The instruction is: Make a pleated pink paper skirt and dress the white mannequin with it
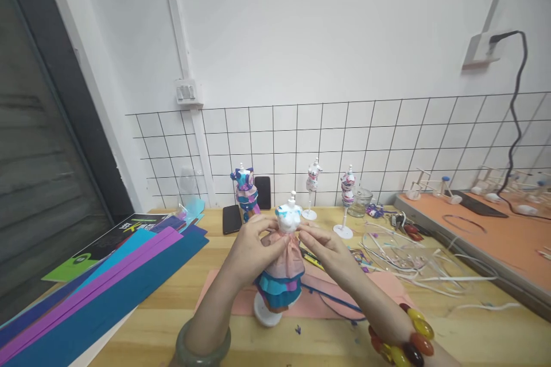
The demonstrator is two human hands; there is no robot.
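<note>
A small white dress-form mannequin (289,218) with blue patches on its chest stands upright on a round white base (267,312). It wears a layered paper skirt (275,288) in teal, blue and purple, with a gathered pink paper layer (289,255) over the top. At the waist, my left hand (253,245) grips the pink paper between thumb and fingers. From the other side my right hand (328,243) pinches the same gathered edge; some of its fingertips are hidden behind the form. Beneath it lies a flat pink paper sheet (241,298).
Coloured paper strips (142,284) lie at the left. Behind stand a dressed mannequin (246,189), two more mannequins (313,180), dark phones (232,219) and a glass jar (360,202). A yellow cutter (313,259) and tangled ribbons (408,246) are on the right.
</note>
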